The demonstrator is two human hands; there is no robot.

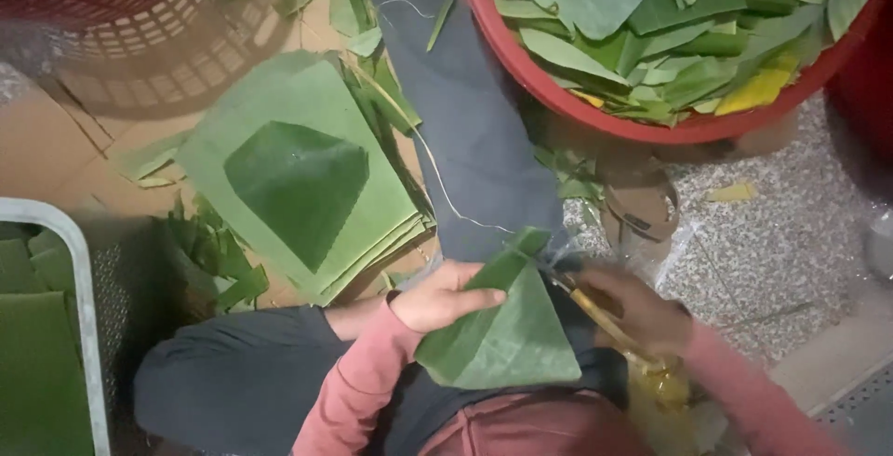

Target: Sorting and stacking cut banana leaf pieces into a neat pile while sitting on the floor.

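Pinching a folded green leaf (502, 340) over the lap, the left hand (445, 298) grips its edge at about nine o'clock. The right hand (642, 312), at three o'clock, is closed around yellow-handled scissors (605, 321). Keeping the fold flat and taut should give a clean cut. Trimmed leaves (307, 177) are stacked at eleven o'clock.

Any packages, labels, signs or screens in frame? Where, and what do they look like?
No labels, signs or screens.
Flattened brown cardboard: on the floor under the stacked leaves.
Red tub: top right, round, full of green and yellow leaves.
Red mesh basket: top left.
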